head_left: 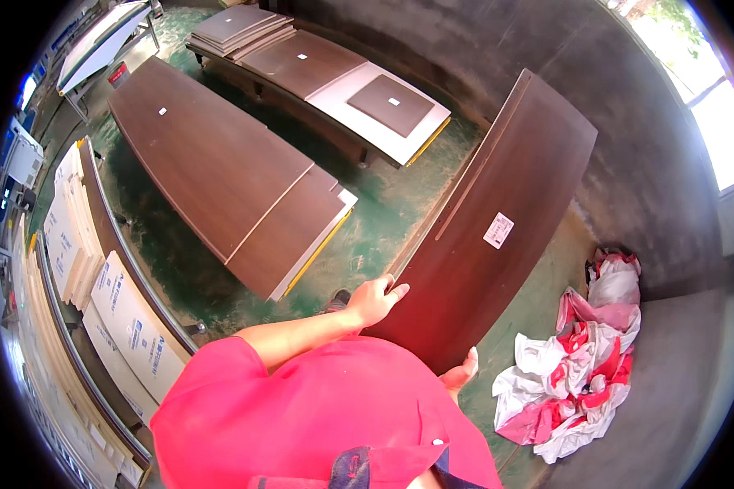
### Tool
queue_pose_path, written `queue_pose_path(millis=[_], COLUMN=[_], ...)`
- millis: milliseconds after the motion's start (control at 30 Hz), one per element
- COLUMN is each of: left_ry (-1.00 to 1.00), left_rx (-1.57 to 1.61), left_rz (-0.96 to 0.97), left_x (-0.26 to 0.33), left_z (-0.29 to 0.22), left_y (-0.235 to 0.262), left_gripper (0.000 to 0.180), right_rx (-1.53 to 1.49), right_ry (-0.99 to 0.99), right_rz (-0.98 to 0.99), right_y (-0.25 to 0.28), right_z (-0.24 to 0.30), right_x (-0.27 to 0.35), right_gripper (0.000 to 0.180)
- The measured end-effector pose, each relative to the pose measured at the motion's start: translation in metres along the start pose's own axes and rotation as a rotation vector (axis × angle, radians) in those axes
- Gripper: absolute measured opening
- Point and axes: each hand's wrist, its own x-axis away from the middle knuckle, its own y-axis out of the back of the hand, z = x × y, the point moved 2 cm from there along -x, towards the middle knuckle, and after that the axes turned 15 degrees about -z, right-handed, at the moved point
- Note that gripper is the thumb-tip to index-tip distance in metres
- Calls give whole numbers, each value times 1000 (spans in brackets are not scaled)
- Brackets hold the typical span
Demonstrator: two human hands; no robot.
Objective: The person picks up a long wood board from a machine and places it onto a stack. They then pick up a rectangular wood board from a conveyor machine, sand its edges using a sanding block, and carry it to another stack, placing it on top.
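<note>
A long dark brown panel (497, 285) stretches away in front of me, tilted, with a white label (498, 231) stuck on its face. My left hand (373, 302) grips its left edge near my body, the thumb on the face and the fingers over the side. At the lower right edge, my right hand (462, 373) holds the same panel, its thumb up and part of the hand hidden. A thin brown strip (467, 198) runs along the panel's left side; whether it is a separate piece I cannot tell.
Brown panels (212, 155) lie stacked on the left, with more boards on a low rack (363, 156) at the back. White-wrapped boards (130, 314) stand at the far left. Crumpled white and red plastic sheeting (575, 367) lies on the floor by the grey wall (677, 359).
</note>
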Motion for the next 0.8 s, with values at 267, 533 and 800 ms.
queue_pose_path(millis=[267,533,800], left_ry=[130,421,707], left_rx=[-37,15,116], left_rz=[-66,-383,-678], left_x=[-184,-341,-416], left_z=[-24,-42,-32], left_y=[-55,-139,-178], left_gripper=[51,48,51], right_rx=[0,418,905], right_ry=[-134,-139,-175], right_rz=[96,180,369], right_y=[-149,-301,-441], right_z=[-17,-22,-22], right_x=[-148,-340,-431], right_gripper=[29,32,45])
